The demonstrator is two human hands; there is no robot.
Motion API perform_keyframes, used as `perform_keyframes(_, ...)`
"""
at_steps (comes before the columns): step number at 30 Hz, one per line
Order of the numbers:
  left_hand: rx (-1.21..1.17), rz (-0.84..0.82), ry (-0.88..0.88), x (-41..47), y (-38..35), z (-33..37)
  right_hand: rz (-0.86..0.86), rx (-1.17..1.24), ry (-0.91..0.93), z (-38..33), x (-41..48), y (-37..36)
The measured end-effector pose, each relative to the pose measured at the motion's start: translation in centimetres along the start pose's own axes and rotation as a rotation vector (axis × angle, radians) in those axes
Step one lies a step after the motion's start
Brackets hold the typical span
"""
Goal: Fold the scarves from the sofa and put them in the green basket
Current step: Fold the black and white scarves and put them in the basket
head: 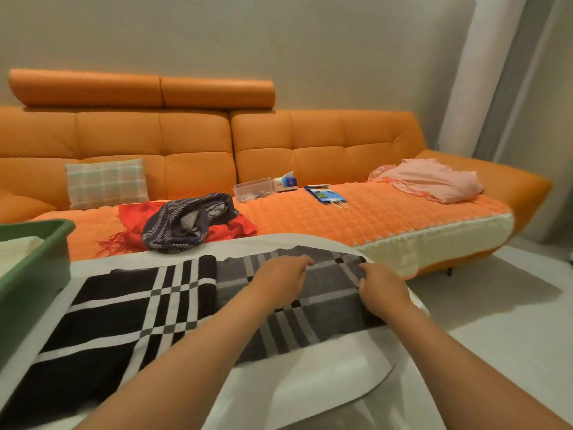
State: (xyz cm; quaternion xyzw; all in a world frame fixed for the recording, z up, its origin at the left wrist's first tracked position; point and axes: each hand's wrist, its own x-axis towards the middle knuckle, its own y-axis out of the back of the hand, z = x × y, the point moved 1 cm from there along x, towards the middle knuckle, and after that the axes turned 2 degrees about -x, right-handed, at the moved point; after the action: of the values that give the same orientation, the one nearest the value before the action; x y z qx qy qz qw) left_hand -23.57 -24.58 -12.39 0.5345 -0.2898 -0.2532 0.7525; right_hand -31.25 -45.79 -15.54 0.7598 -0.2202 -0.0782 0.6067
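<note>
Sofa (310, 209) holds two unfolded scarves: red scarf (136, 217) under striped dark scarf (186, 223). Bench (325, 367) carries plaid scarf (130, 308), spread flat, half folded. Green basket (34, 268) sits at bench's left edge. Left hand (280, 282) and right hand (383, 290) both pinch the scarf's grey right end, fingers curled closed. Risks: uneven pull skews fold; loose cover sheet bunches underneath.

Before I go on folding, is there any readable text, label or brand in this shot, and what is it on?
Nothing can be read.
Tissue box: red and blue printed patches, too blurred to read.
Blue paper bag: printed graphics, too small and blurred to read.
Checked scarf and green basket: no lettering visible.
</note>
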Motion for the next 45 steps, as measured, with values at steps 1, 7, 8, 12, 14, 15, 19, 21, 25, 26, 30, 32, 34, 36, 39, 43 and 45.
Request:
perform_keyframes(1,0.007,-0.012,-0.016,1.5,-0.5,1.2,-0.005,-0.036,-0.017,1.2,0.1,-0.1)
perform_keyframes(7,0.126,-0.064,-0.101,9.9,-4.3,5.6,0.027,-0.15,-0.109,4.8,1.6,-0.6)
perform_keyframes(8,0.154,-0.069,-0.111,11.1,-4.7,5.9,0.032,-0.143,-0.125,5.1,1.9,-0.8)
perform_keyframes(12,0.308,-0.119,-0.152,14.4,-6.1,6.5,0.045,-0.118,-0.122,5.7,3.1,-1.2)
perform_keyframes(14,0.356,-0.16,-0.164,15.3,-6.8,6.4,0.045,-0.074,-0.12,5.6,3.4,-1.4)
perform_keyframes(15,0.363,-0.177,-0.156,15.6,-7.1,6.3,0.039,-0.044,-0.119,5.5,3.4,-1.4)
perform_keyframes(19,0.218,-0.111,-0.107,15.9,-7.3,5.7,0.023,0.134,-0.11,4.5,3.0,-0.9)
perform_keyframes(21,0.157,-0.026,-0.114,15.5,-6.3,4.8,0.017,0.31,-0.101,3.7,2.8,-0.3)
perform_keyframes(25,0.099,0.123,-0.118,13.5,-2.7,1.9,-0.011,0.59,-0.068,0.7,2.4,0.7)
perform_keyframes(26,0.091,0.137,-0.11,12.7,-1.5,1.0,-0.032,0.656,-0.064,-0.4,2.3,1.0)
perform_keyframes(30,0.097,0.184,-0.044,8.4,2.5,-3.8,-0.177,0.898,-0.066,-6.0,1.4,2.1)
perform_keyframes(32,0.15,0.197,0.011,5.8,3.6,-6.5,-0.285,0.925,-0.023,-9.1,0.2,2.3)
perform_keyframes(34,0.245,0.173,0.074,3.0,4.2,-9.1,-0.388,0.91,0.052,-12.0,-1.1,1.9)
perform_keyframes(36,0.333,0.053,0.173,0.5,4.4,-11.4,-0.558,0.889,0.137,-14.4,-2.3,1.0)
perform_keyframes(39,0.352,-0.095,0.316,-1.9,3.9,-14.0,-0.833,0.757,0.251,-16.5,-3.5,-0.5)
perform_keyframes(43,0.133,0.088,0.243,-2.0,2.9,-14.2,-0.62,0.662,0.224,-16.8,-2.1,-2.2)
perform_keyframes(45,0.122,0.02,0.184,-1.4,2.1,-13.4,-0.443,0.569,0.211,-16.2,-0.9,-3.2)
